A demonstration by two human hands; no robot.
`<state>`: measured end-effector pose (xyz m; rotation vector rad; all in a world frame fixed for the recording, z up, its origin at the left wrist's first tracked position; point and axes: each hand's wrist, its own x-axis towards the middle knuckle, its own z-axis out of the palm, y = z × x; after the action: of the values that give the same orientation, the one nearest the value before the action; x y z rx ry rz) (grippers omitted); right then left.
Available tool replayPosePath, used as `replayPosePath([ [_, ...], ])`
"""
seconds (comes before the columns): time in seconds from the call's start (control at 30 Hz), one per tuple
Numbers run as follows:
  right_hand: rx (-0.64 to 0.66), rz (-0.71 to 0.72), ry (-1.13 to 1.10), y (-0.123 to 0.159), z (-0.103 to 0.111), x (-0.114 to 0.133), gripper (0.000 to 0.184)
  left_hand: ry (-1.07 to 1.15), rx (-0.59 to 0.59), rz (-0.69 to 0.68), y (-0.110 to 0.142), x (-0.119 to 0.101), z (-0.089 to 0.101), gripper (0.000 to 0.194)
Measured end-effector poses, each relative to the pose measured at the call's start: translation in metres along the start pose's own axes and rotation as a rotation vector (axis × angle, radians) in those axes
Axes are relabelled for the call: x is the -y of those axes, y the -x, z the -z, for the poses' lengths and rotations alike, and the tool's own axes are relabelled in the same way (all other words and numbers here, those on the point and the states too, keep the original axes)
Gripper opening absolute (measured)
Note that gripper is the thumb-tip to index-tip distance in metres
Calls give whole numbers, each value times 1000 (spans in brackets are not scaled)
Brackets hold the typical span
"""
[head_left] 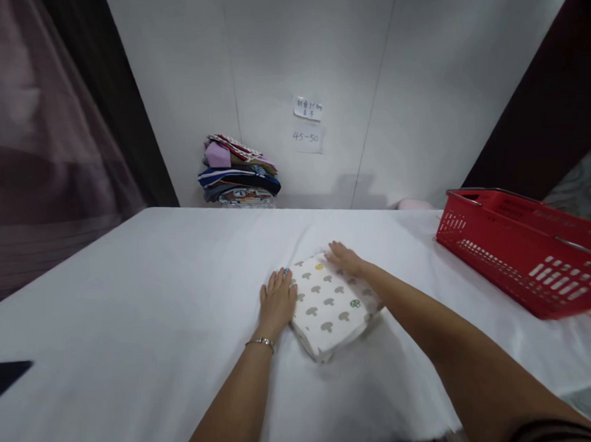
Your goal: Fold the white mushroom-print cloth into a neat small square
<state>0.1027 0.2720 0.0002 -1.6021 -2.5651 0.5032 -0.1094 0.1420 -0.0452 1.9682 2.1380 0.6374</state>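
Observation:
A folded white cloth (325,302) printed with grey-brown mushrooms, and a few coloured ones, lies as a thick flat packet on the white-covered table (180,295). My left hand (277,299) rests along the packet's left edge, fingers stretched out and pointing away from me. On that wrist is a thin bracelet. Across the packet's far right corner lies my right hand (345,258), its fingers extended and flat on the fabric. Neither hand grips the cloth. The right forearm passes over the packet's right side and hides part of it.
A red plastic basket (508,255) with metal handles stands at the right. Folded clothes (240,171) are stacked by the wall behind the table. Two paper notes (308,137) hang on the wall. At the left edge lies a dark flat object (5,379); a pinkish curtain (35,143) hangs beyond.

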Motion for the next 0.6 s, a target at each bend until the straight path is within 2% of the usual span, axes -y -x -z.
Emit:
replayPosePath([
  [0.07, -37, -25, -32, 18, 2, -17, 70, 1, -3, -5, 0, -1, 1, 49],
  [0.17, 0, -73, -97, 42, -4, -38, 73, -1, -5, -6, 0, -3, 2, 49],
  [0.33, 33, -137, -303, 58, 0, -48, 77, 9, 2, -4, -1, -3, 2, 49],
  [0.43, -58, -224, -525, 73, 8, -52, 76, 18, -4, -10, -1, -1, 0, 50],
  [0.5, -133, -268, -573, 89, 8, -58, 72, 28, -16, -20, -1, 0, -1, 50],
  [0.6, -177, -309, -604, 113, 2, -69, 62, 44, -24, -32, -1, 1, -1, 51],
])
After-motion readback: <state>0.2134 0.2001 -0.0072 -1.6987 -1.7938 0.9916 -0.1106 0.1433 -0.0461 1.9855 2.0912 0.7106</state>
